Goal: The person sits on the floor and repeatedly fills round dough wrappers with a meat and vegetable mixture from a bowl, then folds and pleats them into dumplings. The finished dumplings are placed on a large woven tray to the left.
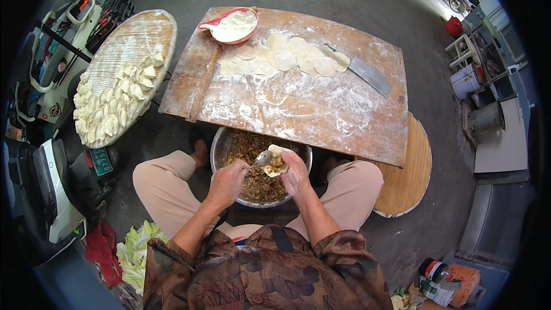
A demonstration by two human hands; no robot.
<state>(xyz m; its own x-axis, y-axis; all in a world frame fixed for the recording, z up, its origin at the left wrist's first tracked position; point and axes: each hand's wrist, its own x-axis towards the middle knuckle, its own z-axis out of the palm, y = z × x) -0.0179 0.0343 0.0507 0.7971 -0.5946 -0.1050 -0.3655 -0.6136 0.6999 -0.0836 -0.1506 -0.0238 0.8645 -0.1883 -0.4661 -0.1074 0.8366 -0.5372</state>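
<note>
My left hand [227,183] grips the handle of a metal spoon [263,158], whose bowl rests at the filling. In my right hand [296,171] lies a round dough wrapper [273,150] with a mound of chopped filling [275,164] on it. Both hands are held over a metal basin [218,146] of brown minced filling [260,186], set between my knees. Part of the basin is hidden under the board's edge. Beyond it, overlapping dough wrappers [285,59] are spread on the floured wooden board [379,133].
A cleaver [369,76] and a rolling pin [205,82] lie on the board, near a red bowl of flour [234,26]. Dumplings [111,125] cover part of a round tray [125,36] at left. A scooter [60,193] stands beside me; a woven round tray [404,172] sits right.
</note>
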